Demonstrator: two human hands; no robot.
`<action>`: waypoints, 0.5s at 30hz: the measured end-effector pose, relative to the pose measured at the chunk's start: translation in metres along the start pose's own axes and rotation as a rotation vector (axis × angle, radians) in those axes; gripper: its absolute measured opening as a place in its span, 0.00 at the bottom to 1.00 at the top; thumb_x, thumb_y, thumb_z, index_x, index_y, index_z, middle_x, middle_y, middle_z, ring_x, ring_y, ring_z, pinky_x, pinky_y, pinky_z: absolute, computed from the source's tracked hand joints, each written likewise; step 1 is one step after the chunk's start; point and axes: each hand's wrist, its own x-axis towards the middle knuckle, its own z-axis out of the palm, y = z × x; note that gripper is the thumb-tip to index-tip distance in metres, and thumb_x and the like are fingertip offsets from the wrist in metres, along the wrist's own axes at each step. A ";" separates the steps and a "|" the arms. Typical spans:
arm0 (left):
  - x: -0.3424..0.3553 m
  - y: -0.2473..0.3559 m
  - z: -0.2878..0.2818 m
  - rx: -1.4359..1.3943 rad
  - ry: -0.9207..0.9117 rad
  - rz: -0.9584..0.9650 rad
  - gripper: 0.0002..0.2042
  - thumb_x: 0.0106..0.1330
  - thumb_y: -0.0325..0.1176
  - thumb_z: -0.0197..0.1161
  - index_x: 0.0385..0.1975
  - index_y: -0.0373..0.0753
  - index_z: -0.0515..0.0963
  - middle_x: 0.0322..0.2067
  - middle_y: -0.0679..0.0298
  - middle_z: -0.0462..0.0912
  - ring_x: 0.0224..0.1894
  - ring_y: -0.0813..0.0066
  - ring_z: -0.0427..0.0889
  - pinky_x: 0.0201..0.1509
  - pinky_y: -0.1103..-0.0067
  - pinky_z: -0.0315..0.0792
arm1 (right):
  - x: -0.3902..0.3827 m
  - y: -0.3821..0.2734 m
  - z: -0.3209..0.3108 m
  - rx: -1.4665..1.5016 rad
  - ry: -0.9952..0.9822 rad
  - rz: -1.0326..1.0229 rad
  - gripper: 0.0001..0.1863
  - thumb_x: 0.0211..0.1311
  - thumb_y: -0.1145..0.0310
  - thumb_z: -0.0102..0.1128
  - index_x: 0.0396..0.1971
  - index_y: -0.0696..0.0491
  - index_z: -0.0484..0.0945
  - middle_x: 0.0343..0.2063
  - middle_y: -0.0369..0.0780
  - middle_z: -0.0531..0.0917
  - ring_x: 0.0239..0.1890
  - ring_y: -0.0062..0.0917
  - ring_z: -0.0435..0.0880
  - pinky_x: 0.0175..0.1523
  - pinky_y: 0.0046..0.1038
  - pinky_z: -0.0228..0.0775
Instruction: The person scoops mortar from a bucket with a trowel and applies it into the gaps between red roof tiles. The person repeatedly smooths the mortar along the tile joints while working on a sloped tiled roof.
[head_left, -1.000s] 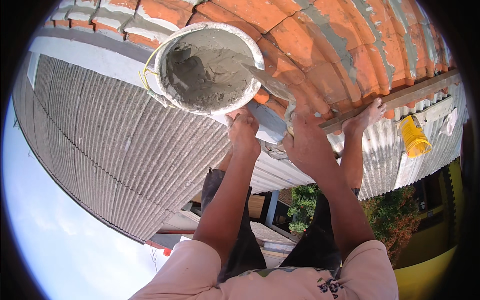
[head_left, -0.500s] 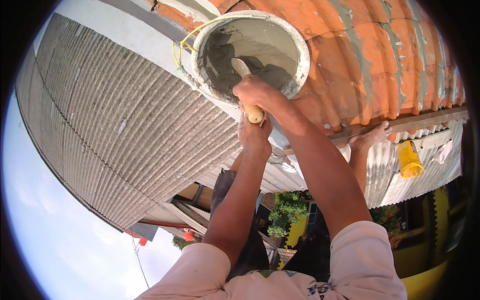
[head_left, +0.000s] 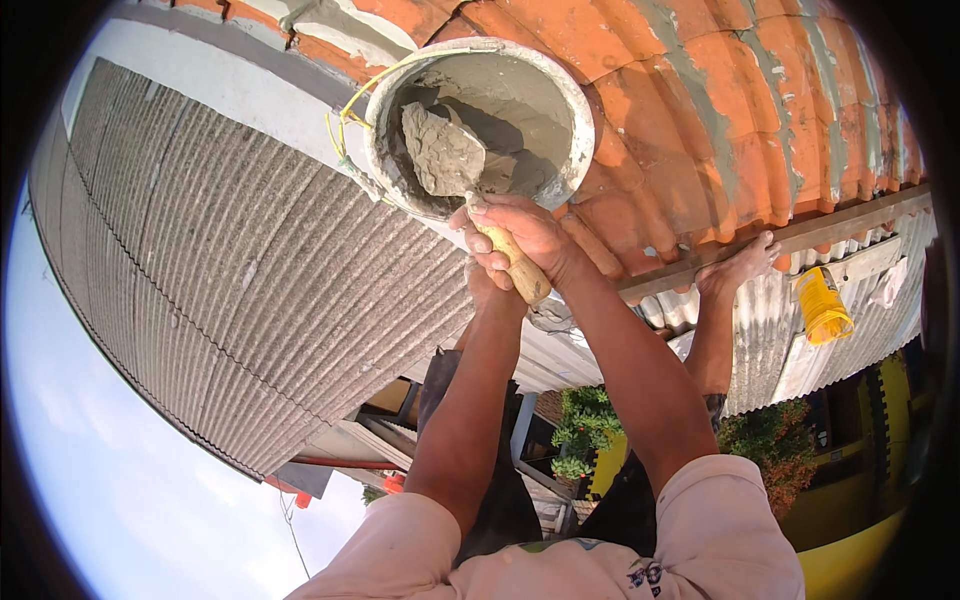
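A round bucket (head_left: 582, 125), its rim crusted with dried cement, sits at the top middle with wet grey mortar (head_left: 520, 100) inside. My right hand (head_left: 528, 232) is closed round the wooden handle of a trowel (head_left: 522, 268). A thick lump of mortar (head_left: 440, 152) covers the trowel's blade, over the bucket's mouth. Below and partly behind the right hand, my left hand (head_left: 487, 284) is near the bucket's near side. The handle and my right hand hide its fingers, so its grip does not show.
Orange roof tiles (head_left: 700, 130) with grey mortar seams spread to the right. Grey corrugated sheeting (head_left: 240, 250) slopes away left. A bare foot (head_left: 738, 268) rests by a wooden batten (head_left: 850, 228), near a yellow container (head_left: 823, 305). Plants (head_left: 585, 425) lie far below the roof edge.
The trowel has come up out of the mortar with a large lump on its blade. My right hand has turned, so its fingers now show round the handle. The view has shifted slightly.
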 end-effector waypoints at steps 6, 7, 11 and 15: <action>-0.010 0.033 0.034 0.240 0.203 -0.075 0.23 0.87 0.40 0.40 0.69 0.28 0.63 0.65 0.46 0.75 0.68 0.52 0.75 0.73 0.58 0.71 | -0.146 0.012 -0.045 -0.335 0.354 -0.298 0.08 0.70 0.67 0.58 0.40 0.57 0.76 0.21 0.37 0.76 0.18 0.20 0.76 0.24 0.26 0.70; -0.013 0.038 0.040 0.244 0.189 -0.081 0.24 0.87 0.41 0.40 0.72 0.28 0.61 0.69 0.46 0.71 0.71 0.51 0.71 0.77 0.59 0.67 | -0.164 0.021 -0.061 -0.384 0.443 -0.402 0.07 0.70 0.69 0.57 0.40 0.57 0.75 0.25 0.37 0.77 0.20 0.19 0.76 0.26 0.26 0.71; -0.018 0.040 0.053 0.292 0.199 -0.078 0.26 0.87 0.43 0.39 0.73 0.27 0.58 0.71 0.45 0.69 0.75 0.50 0.66 0.80 0.58 0.63 | -0.206 0.051 -0.160 -0.576 1.070 -0.504 0.08 0.70 0.68 0.57 0.39 0.57 0.71 0.29 0.41 0.79 0.26 0.24 0.80 0.30 0.31 0.73; -0.014 0.035 0.048 0.337 0.198 -0.031 0.27 0.87 0.44 0.37 0.73 0.26 0.58 0.72 0.45 0.68 0.76 0.50 0.64 0.81 0.58 0.61 | -0.202 0.054 -0.272 -1.069 1.703 -0.373 0.14 0.71 0.65 0.57 0.45 0.60 0.69 0.36 0.54 0.84 0.37 0.50 0.87 0.45 0.48 0.79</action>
